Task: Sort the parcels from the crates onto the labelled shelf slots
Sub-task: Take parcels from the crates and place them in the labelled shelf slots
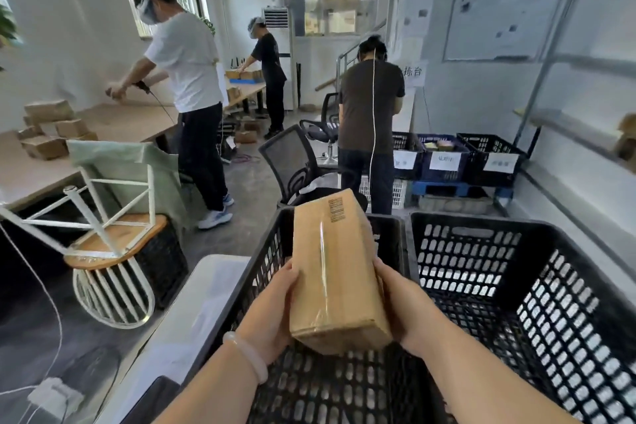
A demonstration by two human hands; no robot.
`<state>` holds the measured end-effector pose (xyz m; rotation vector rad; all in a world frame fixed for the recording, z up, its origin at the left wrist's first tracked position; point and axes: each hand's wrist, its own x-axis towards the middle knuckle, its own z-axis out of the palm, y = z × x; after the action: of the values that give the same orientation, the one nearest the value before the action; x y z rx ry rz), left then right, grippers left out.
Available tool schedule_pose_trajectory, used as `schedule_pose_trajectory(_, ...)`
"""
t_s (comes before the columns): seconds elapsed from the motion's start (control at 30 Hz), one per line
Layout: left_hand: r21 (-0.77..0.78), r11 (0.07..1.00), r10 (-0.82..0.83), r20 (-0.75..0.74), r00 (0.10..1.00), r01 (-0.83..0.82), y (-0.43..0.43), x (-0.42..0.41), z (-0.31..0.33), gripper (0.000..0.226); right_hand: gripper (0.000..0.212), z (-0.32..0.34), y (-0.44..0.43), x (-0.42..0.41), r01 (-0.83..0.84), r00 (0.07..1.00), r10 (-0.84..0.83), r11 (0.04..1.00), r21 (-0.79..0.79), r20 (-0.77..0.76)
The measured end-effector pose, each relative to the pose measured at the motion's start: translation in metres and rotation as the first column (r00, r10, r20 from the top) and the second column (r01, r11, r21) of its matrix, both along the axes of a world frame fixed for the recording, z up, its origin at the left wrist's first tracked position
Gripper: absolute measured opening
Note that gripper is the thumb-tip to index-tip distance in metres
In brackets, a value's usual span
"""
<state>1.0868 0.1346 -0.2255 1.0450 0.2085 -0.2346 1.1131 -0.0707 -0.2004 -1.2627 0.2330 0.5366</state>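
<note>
Left hand (272, 313), right hand (402, 306) clamp parcel (335, 272) by sides above black crate (266, 251); office chair (292, 162), person (370, 107) close ahead.

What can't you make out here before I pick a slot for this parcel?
Head view:
Label on the parcel: too small, blurred.
Shelf slot labels: blurred, cut off by right edge.
Left hand, right hand: fingers hidden behind the parcel.
Crate: floor beneath parcel and arms hidden.

parcel (335, 272); brown cardboard, clear-taped; held lengthwise above empty black crate (327, 389)
</note>
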Motion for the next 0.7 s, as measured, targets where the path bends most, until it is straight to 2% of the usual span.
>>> schedule_pose_trajectory(0.03, 0.126, 0.992, 0.026, 0.027, 0.999, -0.029, -0.002, 0.002, 0.0, 0.032, 0.04, 0.0, -0.004, 0.0, 0.033, 0.997, -0.028, 0.997, -0.07, 0.071)
schedule_pose_trajectory(0.1, 0.432, 0.895, 0.07, 0.109, 0.992, -0.11, -0.007, 0.003, 0.001, 0.04, 0.041, 0.003, -0.012, -0.002, 0.129, 0.969, -0.069, 0.96, -0.248, 0.239)
schedule_pose_trajectory(0.13, 0.508, 0.853, 0.058, 0.139, 0.989, -0.122, -0.009, 0.001, 0.004, 0.049, 0.042, 0.006, -0.015, -0.004, 0.152, 0.953, -0.055, 0.938, -0.312, 0.298)
schedule_pose_trajectory(0.17, 0.525, 0.845, 0.024, 0.151, 0.988, -0.101, -0.013, -0.001, 0.008, 0.064, 0.042, 0.008, -0.017, -0.007, 0.158, 0.94, -0.032, 0.922, -0.354, 0.338)
schedule_pose_trajectory(0.23, 0.458, 0.889, -0.079, 0.139, 0.987, 0.007, -0.021, -0.005, 0.015, 0.098, 0.041, 0.011, -0.019, -0.014, 0.169, 0.915, 0.011, 0.897, -0.409, 0.404)
schedule_pose_trajectory(0.27, 0.433, 0.9, -0.119, 0.136, 0.984, 0.05, -0.025, -0.007, 0.017, 0.105, 0.04, 0.013, -0.019, -0.017, 0.176, 0.899, 0.031, 0.888, -0.425, 0.436)
schedule_pose_trajectory(0.3, 0.413, 0.907, -0.149, 0.145, 0.978, 0.077, -0.028, -0.007, 0.019, 0.102, 0.035, 0.015, -0.02, -0.02, 0.181, 0.886, 0.041, 0.886, -0.427, 0.462)
schedule_pose_trajectory(0.37, 0.356, 0.928, -0.174, 0.16, 0.972, 0.107, -0.032, -0.008, 0.024, 0.076, 0.023, 0.017, -0.024, -0.023, 0.215, 0.875, 0.0, 0.896, -0.389, 0.484)
schedule_pose_trajectory(0.43, 0.233, 0.962, -0.178, 0.139, 0.974, 0.142, -0.033, -0.01, 0.025, 0.059, 0.025, 0.018, -0.03, -0.023, 0.276, 0.881, -0.113, 0.911, -0.306, 0.46)
schedule_pose_trajectory(0.5, 0.053, 0.984, -0.176, 0.097, 0.98, 0.171, -0.036, -0.015, 0.025, 0.055, 0.029, 0.016, -0.035, -0.022, 0.255, 0.912, -0.16, 0.942, -0.218, 0.377)
schedule_pose_trajectory(0.57, -0.034, 0.986, -0.161, 0.046, 0.986, 0.163, -0.041, -0.017, 0.025, 0.054, 0.038, 0.014, -0.039, -0.023, 0.139, 0.962, -0.105, 0.983, -0.122, 0.253)
schedule_pose_trajectory(0.63, 0.032, 0.992, -0.122, 0.029, 0.992, 0.121, -0.047, -0.018, 0.027, 0.047, 0.04, 0.014, -0.043, -0.025, 0.118, 0.967, -0.095, 0.989, -0.086, 0.235)
schedule_pose_trajectory(0.7, 0.231, 0.973, -0.033, 0.063, 0.997, 0.018, -0.05, -0.013, 0.025, 0.035, 0.038, 0.014, -0.049, -0.028, 0.234, 0.925, -0.169, 0.959, -0.162, 0.339)
